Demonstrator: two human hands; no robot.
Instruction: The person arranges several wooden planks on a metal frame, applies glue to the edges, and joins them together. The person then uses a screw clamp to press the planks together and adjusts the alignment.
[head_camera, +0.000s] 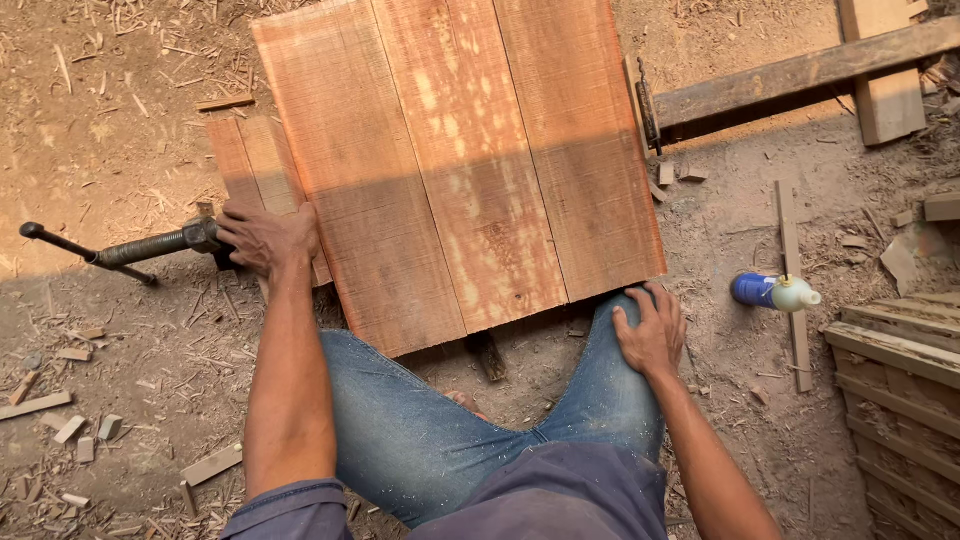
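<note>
A reddish panel of three boards (460, 170) set edge to edge lies on the dirt ground in front of me. My left hand (262, 238) is closed over the head of a metal bar clamp at the panel's left edge. The clamp's screw and crank handle (95, 254) stick out to the left. A smaller wooden block (250, 160) sits between the clamp head and the panel. On my right knee, in blue jeans (600, 390), rests my right hand (652, 332), flat and holding nothing, just below the panel's near right corner.
A blue and white glue bottle (773, 291) lies on the ground at right beside a thin wooden strip (793, 280). A long beam (800, 72) runs to the upper right. Stacked planks (900, 390) sit at the right edge. Wood offcuts (75, 425) litter the lower left.
</note>
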